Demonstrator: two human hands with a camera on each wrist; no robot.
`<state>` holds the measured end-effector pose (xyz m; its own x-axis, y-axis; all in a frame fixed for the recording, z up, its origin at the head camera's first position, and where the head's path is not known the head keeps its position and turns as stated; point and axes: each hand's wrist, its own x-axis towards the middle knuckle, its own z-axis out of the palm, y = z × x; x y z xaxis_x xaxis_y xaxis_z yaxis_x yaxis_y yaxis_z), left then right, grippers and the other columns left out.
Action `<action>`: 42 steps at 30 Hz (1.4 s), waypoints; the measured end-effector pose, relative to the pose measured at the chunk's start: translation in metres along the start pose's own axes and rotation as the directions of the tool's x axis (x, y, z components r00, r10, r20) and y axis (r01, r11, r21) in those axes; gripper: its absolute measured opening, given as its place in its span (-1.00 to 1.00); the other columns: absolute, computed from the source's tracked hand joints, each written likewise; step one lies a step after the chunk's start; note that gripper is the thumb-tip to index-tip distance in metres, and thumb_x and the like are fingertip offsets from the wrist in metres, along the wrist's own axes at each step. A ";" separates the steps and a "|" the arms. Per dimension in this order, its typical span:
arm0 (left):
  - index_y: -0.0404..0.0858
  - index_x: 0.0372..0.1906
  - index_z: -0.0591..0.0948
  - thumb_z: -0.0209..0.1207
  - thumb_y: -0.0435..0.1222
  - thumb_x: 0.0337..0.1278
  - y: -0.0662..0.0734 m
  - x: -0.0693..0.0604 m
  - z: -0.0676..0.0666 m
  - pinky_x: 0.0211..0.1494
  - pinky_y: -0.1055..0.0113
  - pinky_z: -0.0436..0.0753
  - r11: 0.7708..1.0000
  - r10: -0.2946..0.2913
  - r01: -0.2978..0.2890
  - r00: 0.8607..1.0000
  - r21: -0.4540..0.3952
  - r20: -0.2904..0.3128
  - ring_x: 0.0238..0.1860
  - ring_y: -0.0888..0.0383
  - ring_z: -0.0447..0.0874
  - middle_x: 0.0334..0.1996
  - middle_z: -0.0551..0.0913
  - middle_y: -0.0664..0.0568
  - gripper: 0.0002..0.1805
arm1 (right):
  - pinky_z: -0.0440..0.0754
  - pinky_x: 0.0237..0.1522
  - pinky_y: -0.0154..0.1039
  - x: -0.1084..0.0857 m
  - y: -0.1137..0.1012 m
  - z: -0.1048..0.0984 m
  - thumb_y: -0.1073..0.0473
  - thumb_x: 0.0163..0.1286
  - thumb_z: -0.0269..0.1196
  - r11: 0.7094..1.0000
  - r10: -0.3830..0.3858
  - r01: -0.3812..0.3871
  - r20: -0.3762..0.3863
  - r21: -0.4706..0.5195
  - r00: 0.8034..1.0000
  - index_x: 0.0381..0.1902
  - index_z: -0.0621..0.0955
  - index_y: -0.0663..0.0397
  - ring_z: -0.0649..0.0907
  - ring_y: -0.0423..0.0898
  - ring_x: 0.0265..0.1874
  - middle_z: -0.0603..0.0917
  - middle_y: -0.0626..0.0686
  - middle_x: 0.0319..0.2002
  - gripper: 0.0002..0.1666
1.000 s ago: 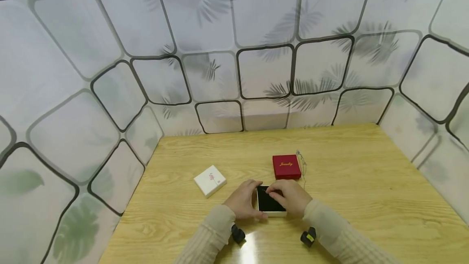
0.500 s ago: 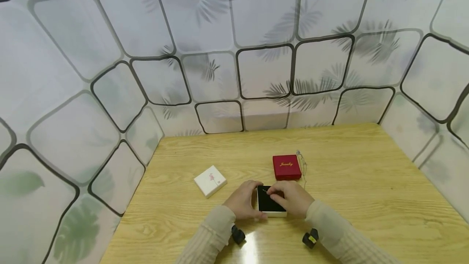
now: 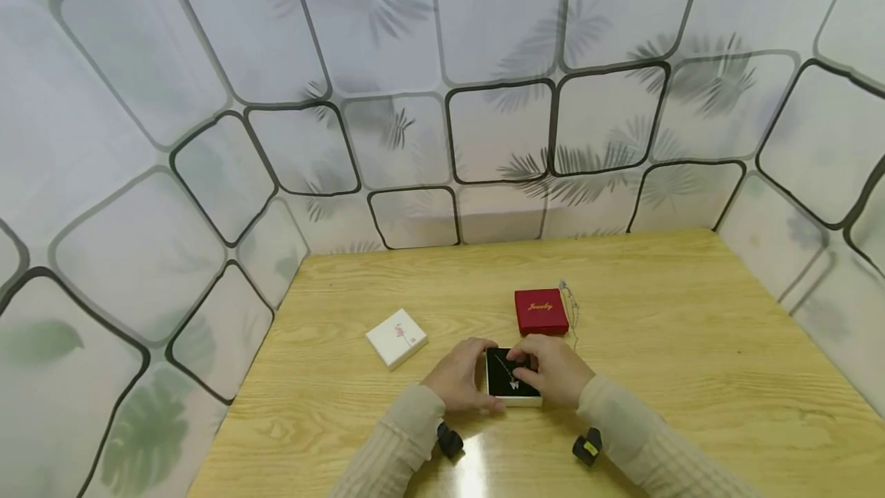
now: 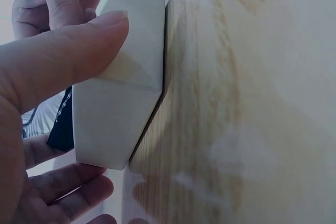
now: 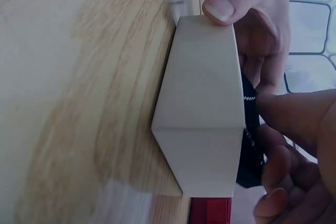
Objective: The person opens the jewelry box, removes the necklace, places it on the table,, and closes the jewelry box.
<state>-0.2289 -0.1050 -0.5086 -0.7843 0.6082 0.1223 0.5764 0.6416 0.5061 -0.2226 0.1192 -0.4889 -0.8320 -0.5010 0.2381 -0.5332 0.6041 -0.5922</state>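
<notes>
In the head view, my left hand [image 3: 458,379] grips the near and far sides of a small white box [image 3: 515,402] standing on the table. Its thumb presses the box's near wall [image 4: 118,119] in the left wrist view. Inside is a black pad [image 3: 499,386] that rises past the rim in both wrist views. A thin silver necklace [image 3: 503,371] with a butterfly-like pendant lies across it. Over the pad's right side, my right hand [image 3: 553,371] has its thumb and fingers curled together at the chain [image 5: 249,98], seemingly pinching it; the fingertips partly hide the contact.
A white lid [image 3: 396,338] with a pink flower print lies to the left. Behind the box sits a red jewelry box [image 3: 541,312], with another silver chain [image 3: 571,306] along its right side. A patterned curtain [image 3: 498,137] surrounds the wooden table [image 3: 657,313].
The butterfly pendant and a longer run of chain now show on the black pad. My right fingers have shifted slightly to the right; the left hand keeps its grip on the box.
</notes>
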 end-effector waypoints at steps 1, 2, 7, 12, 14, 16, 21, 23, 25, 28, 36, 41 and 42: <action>-0.24 0.31 0.34 0.48 0.15 -0.29 0.000 0.000 0.000 0.25 0.26 0.43 1.000 0.001 -0.001 1.000 0.003 -0.001 0.20 0.12 0.39 0.17 0.46 0.03 0.02 | 0.55 -0.37 -0.36 0.000 0.001 -0.001 0.23 0.17 0.42 1.000 -0.001 0.001 -0.024 -0.014 1.000 -0.21 0.67 -0.04 0.49 -0.27 -0.42 0.57 -0.20 -0.31 -0.78; -0.23 0.31 0.34 0.48 0.15 -0.29 0.000 0.000 0.000 0.25 0.26 0.43 1.000 -0.001 0.001 1.000 0.005 -0.001 0.21 0.12 0.39 0.17 0.46 0.04 0.02 | 0.57 -0.33 -0.34 0.000 0.002 -0.001 0.22 0.17 0.43 1.000 -0.002 0.002 -0.048 -0.019 0.999 -0.19 0.67 -0.03 0.51 -0.25 -0.39 0.58 -0.18 -0.28 -0.77; -0.21 0.32 0.33 0.49 0.15 -0.31 0.000 0.000 0.001 0.27 0.25 0.42 1.000 -0.025 0.025 1.000 0.000 0.013 0.22 0.11 0.38 0.19 0.45 0.04 0.03 | 0.63 -0.16 -0.15 0.000 0.010 -0.005 0.15 0.20 0.41 0.999 0.016 -0.019 -0.114 -0.032 0.993 -0.04 0.63 0.10 0.60 -0.05 -0.21 0.58 -0.04 -0.12 -0.63; -0.19 0.32 0.33 0.50 0.14 -0.32 0.002 0.001 0.000 0.30 0.24 0.39 0.999 -0.040 0.040 0.999 -0.009 0.022 0.24 0.11 0.37 0.20 0.45 0.05 0.03 | 0.59 -0.16 -0.13 -0.001 0.013 -0.006 0.05 0.26 0.36 0.994 0.099 -0.100 -0.048 -0.033 0.994 0.01 0.62 0.13 0.57 -0.09 -0.22 0.60 -0.03 -0.16 -0.58; -0.19 0.31 0.33 0.51 0.13 -0.33 0.002 0.001 0.000 0.30 0.25 0.38 0.999 -0.036 0.036 0.999 -0.008 0.017 0.24 0.12 0.37 0.19 0.45 0.05 0.02 | 0.56 -0.21 -0.18 0.000 0.014 -0.006 0.04 0.27 0.35 0.992 0.126 -0.126 -0.016 -0.028 0.992 -0.01 0.64 0.10 0.53 -0.15 -0.29 0.59 -0.08 -0.21 -0.61; -0.18 0.30 0.34 0.51 0.13 -0.34 0.002 0.001 0.000 0.29 0.26 0.38 0.999 -0.032 0.033 0.999 -0.006 0.013 0.23 0.12 0.37 0.19 0.45 0.05 0.02 | 0.52 -0.27 -0.23 0.000 0.014 -0.007 0.03 0.27 0.34 0.990 0.140 -0.140 0.003 -0.026 0.990 -0.04 0.66 0.07 0.49 -0.19 -0.34 0.57 -0.12 -0.26 -0.64; -0.19 0.30 0.33 0.52 0.12 -0.35 0.002 0.000 0.000 0.29 0.26 0.39 0.999 -0.046 0.046 0.999 -0.023 0.013 0.22 0.12 0.39 0.19 0.46 0.03 0.03 | 0.47 -0.36 -0.29 0.000 0.015 -0.007 0.04 0.27 0.34 0.991 0.133 -0.133 0.005 -0.001 0.991 -0.12 0.66 -0.02 0.45 -0.22 -0.41 0.57 -0.17 -0.30 -0.74; -0.21 0.31 0.33 0.53 0.11 -0.36 0.002 0.000 0.000 0.29 0.26 0.38 0.997 -0.059 0.059 0.998 -0.040 0.018 0.22 0.13 0.39 0.19 0.46 0.02 0.04 | 0.46 -0.40 -0.31 0.000 0.015 -0.007 0.05 0.27 0.35 0.992 0.126 -0.126 0.005 0.009 0.992 -0.16 0.65 -0.07 0.45 -0.24 -0.45 0.59 -0.19 -0.32 -0.79; -0.21 0.31 0.33 0.53 0.10 -0.36 0.002 -0.001 0.000 0.30 0.27 0.38 0.996 -0.070 0.071 0.997 -0.059 0.022 0.22 0.14 0.39 0.19 0.46 0.02 0.04 | 0.45 -0.44 -0.33 0.000 0.015 -0.007 0.05 0.27 0.35 0.992 0.126 -0.126 0.012 0.022 0.992 -0.18 0.65 -0.09 0.45 -0.25 -0.49 0.61 -0.20 -0.33 -0.81; -0.21 0.31 0.32 0.54 0.08 -0.36 0.001 -0.001 0.000 0.30 0.27 0.38 0.993 -0.078 0.080 0.997 -0.082 0.028 0.23 0.15 0.40 0.19 0.46 0.02 0.04 | 0.45 -0.45 -0.35 0.000 0.016 -0.007 0.03 0.29 0.33 0.990 0.133 -0.134 0.023 0.040 0.991 -0.17 0.64 -0.10 0.46 -0.26 -0.51 0.63 -0.20 -0.33 -0.82; -0.16 0.29 0.34 0.56 0.07 -0.41 0.000 -0.002 0.000 0.30 0.28 0.37 0.988 -0.086 0.090 0.996 -0.129 0.032 0.21 0.21 0.40 0.17 0.48 0.07 0.03 | 0.49 -0.38 -0.33 -0.001 0.019 -0.010 0.02 0.36 0.27 0.970 0.149 -0.152 0.027 0.192 0.988 -0.12 0.62 -0.05 0.49 -0.18 -0.40 0.61 -0.16 -0.33 -0.79; -0.13 0.30 0.35 0.56 0.08 -0.42 -0.001 -0.002 0.000 0.31 0.27 0.36 0.983 -0.088 0.092 0.996 -0.156 0.030 0.22 0.22 0.39 0.18 0.47 0.11 0.03 | 0.49 -0.37 -0.33 0.000 0.021 -0.012 0.01 0.35 0.27 0.972 0.137 -0.135 0.002 0.194 0.991 -0.13 0.62 -0.06 0.50 -0.19 -0.39 0.59 -0.16 -0.33 -0.79; -0.13 0.30 0.35 0.56 0.08 -0.42 -0.001 -0.002 0.000 0.31 0.27 0.36 0.983 -0.088 0.091 0.996 -0.156 0.031 0.23 0.21 0.39 0.18 0.47 0.11 0.04 | 0.50 -0.36 -0.33 0.000 0.021 -0.012 0.02 0.35 0.27 0.971 0.139 -0.136 -0.002 0.197 0.990 -0.13 0.62 -0.06 0.50 -0.18 -0.39 0.59 -0.16 -0.33 -0.79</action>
<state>-0.2276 -0.1071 -0.5090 -0.8244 0.5636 0.0513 0.4594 0.6136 0.6422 -0.2355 0.1392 -0.4917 -0.8985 -0.4109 0.1546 -0.3742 0.5327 -0.7591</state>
